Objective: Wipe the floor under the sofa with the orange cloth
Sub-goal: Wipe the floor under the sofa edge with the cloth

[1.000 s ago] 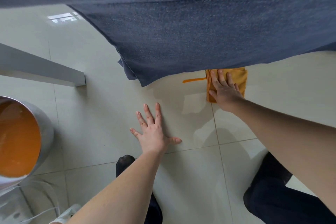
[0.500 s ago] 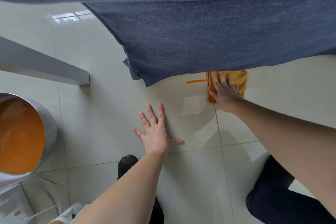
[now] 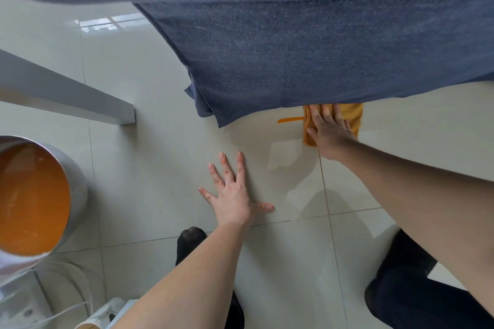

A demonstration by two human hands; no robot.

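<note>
Head view, right hand (image 3: 330, 132) pressed flat on orange cloth (image 3: 354, 117) centre-right at sofa (image 3: 294, 48) cover's edge, fingers extended, left hand (image 3: 235, 195) splayed on floor (image 3: 149, 168) centre, holding nothing, steel bucket (image 3: 77, 195) far left

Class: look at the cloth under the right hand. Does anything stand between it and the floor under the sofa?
Only the blue cover hanging from the sofa: its hem drapes over the far edge of the cloth and the right hand's fingertips. No solid thing shows on the floor ahead; beneath the cover is hidden.
</note>
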